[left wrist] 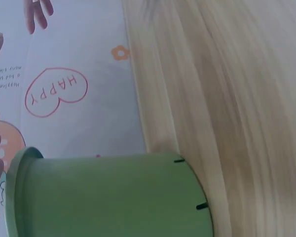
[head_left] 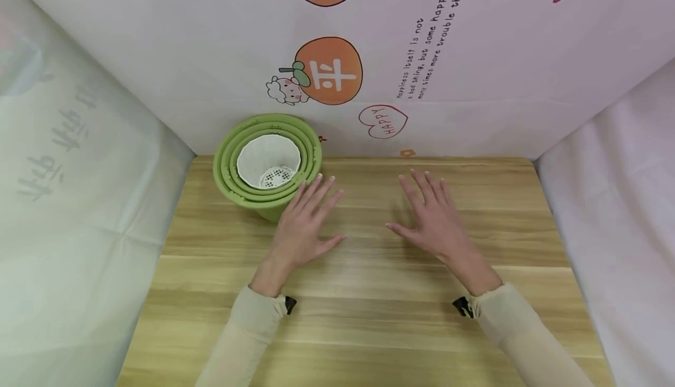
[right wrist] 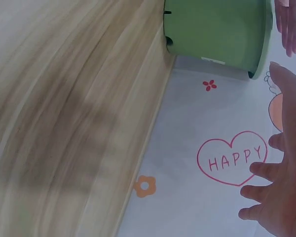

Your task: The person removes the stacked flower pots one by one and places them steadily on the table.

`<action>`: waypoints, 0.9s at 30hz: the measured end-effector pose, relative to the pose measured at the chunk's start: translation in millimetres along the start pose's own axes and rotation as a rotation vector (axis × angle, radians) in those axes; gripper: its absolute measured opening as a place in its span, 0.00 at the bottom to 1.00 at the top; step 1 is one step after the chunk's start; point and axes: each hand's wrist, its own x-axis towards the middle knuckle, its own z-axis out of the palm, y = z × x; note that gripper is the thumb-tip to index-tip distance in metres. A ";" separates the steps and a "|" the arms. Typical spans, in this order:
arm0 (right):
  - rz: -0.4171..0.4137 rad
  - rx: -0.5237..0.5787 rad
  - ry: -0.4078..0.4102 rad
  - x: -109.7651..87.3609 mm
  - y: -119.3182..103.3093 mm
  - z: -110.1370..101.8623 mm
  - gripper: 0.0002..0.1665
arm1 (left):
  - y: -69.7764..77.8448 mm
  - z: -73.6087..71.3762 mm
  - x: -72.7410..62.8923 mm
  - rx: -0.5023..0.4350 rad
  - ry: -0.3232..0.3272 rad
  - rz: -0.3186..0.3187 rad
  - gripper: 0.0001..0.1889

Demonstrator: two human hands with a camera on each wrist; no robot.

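Note:
A nested stack of green flower pots (head_left: 227,182) stands at the back left of the wooden table, with a white pot (head_left: 255,161) with a perforated bottom innermost. My left hand (head_left: 300,226), fingers spread, is just right of the stack's front; its fingertips overlap the rim in the head view, and I cannot tell whether they touch. To the right, over the table, my right hand (head_left: 437,223) has its fingers extended and holds nothing. The outer pot's green side (left wrist: 108,197) fills the lower part of the left wrist view. It shows again (right wrist: 217,34) at the top of the right wrist view.
The wooden table (head_left: 369,305) reaches back to a white printed backdrop (head_left: 474,123) with cartoon fruit and lettering. White cloth walls rise on the left (head_left: 95,199) and on the right (head_left: 612,199).

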 end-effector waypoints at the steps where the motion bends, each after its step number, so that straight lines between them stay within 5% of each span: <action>1: -0.007 -0.004 0.007 1.0 -0.8 -0.4 0.62 | -1.5 -1.0 0.0 0.002 0.008 0.000 0.52; 27: -0.157 -0.037 0.053 42.0 -31.1 -1.7 0.62 | -41.5 -18.0 -12.7 0.036 0.073 -0.051 0.46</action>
